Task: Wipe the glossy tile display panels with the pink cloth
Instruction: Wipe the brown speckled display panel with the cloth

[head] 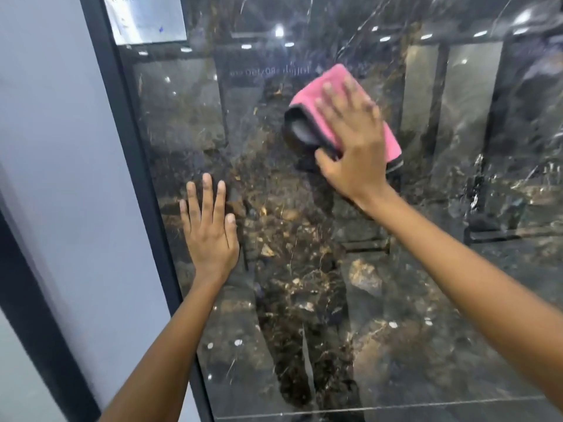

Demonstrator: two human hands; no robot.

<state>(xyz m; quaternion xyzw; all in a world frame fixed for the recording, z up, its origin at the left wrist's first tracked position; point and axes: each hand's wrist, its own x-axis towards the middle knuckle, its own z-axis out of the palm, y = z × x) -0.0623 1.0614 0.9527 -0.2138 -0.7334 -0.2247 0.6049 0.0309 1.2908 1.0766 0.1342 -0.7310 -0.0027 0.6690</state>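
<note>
A glossy dark marble tile panel (pixel 396 284) with gold and white veins fills most of the view and mirrors the showroom. My right hand (pixel 350 141) presses a folded pink cloth (pixel 307 95) with a dark grey underside flat against the panel's upper middle, fingers spread and straight, thumb at the cloth's lower edge. My left hand (pixel 210 226) lies flat on the panel near its left edge, fingers straight and together.
A dark metal frame (pixel 137 166) runs diagonally down the panel's left side, with a pale grey wall (pixel 61 147) beyond it. A white label sheet (pixel 146 19) is stuck at the panel's top left corner. A thin joint line (pixel 396 408) crosses the panel near the bottom.
</note>
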